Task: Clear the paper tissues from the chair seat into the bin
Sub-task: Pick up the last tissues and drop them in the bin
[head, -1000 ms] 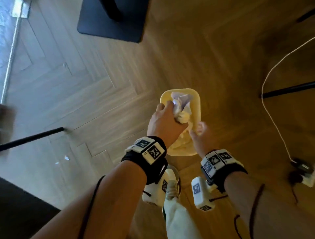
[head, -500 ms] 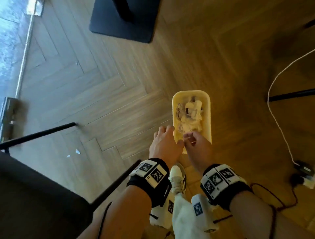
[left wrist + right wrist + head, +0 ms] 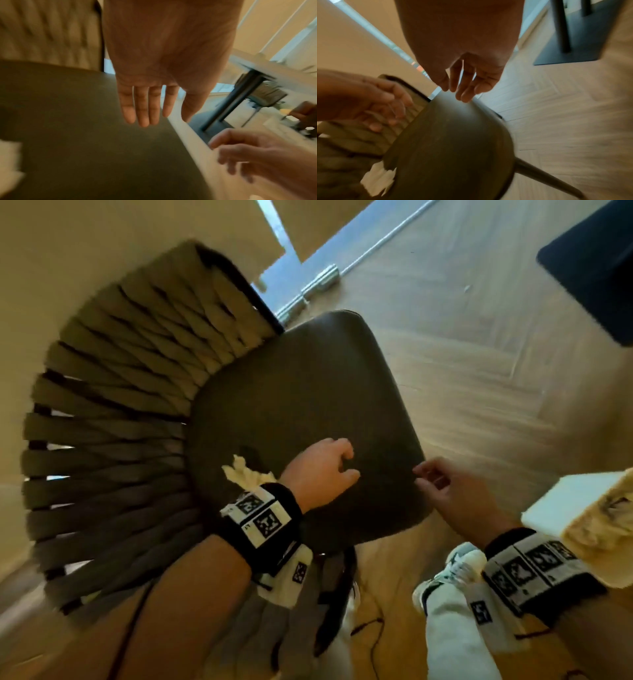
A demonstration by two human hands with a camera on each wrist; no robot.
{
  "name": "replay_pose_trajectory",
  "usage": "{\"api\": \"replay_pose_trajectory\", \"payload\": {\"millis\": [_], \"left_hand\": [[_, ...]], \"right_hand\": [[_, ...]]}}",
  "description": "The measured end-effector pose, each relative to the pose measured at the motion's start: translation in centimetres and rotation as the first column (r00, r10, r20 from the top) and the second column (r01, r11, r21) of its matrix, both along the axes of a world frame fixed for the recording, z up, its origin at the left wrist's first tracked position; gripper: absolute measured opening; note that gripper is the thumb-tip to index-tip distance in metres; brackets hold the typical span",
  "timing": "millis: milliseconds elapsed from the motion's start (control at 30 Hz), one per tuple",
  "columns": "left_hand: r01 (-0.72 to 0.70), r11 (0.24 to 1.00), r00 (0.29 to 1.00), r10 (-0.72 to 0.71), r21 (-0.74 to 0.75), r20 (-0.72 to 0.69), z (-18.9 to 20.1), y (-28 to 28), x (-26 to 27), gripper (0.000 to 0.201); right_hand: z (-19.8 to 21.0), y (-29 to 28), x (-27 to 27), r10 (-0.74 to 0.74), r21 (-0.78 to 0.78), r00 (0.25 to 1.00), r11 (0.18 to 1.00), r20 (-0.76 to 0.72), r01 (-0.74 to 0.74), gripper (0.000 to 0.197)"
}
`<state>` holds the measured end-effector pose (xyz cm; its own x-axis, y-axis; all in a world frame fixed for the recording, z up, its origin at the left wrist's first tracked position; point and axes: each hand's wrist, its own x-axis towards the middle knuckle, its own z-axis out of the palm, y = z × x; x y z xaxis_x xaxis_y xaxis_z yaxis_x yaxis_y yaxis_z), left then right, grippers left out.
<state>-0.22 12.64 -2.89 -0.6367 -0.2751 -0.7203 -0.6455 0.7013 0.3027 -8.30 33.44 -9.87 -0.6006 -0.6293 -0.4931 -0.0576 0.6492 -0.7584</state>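
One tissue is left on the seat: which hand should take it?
Left, probably. The left hand is over the chair seat, open, with the tissue just beside its wrist. The right hand is also free but at the seat's far edge.

dark chair seat (image 3: 308,392), 1 crumpled tissue (image 3: 245,474) on it, nr backrest

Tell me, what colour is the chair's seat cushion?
Dark grey-brown, plain with no pattern. The seat cushion shows best in the head view.
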Motion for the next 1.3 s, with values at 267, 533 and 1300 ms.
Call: {"api": "replay_pose_trajectory", "payload": {"millis": [267, 533, 1300], "left_hand": [[0.304, 0.936, 0.931, -0.251, -0.180, 0.265, -5.6, -15.1, 11.8, 0.060], [-0.162, 0.978, 0.986, 0.166, -0.134, 0.016, -8.8, -18.4, 16.7, 0.020], [0.043, 0.997, 0.997, -0.039, 0.064, -0.072, -4.5, -8.9, 10.9, 0.020]], "right_hand": [[-0.2, -14.5, 3.3, 0.293, 0.124, 0.953, 0.946, 0.070, -0.300, 0.020], [1.0, -24.1, 11.2, 0.833, 0.126, 0.553, 0.551, -0.022, -0.825, 0.046], [-0.8, -19.4, 7.7, -0.113, 0.095, 0.709, 0.993, 0.696, 0.066, 0.034]]}}
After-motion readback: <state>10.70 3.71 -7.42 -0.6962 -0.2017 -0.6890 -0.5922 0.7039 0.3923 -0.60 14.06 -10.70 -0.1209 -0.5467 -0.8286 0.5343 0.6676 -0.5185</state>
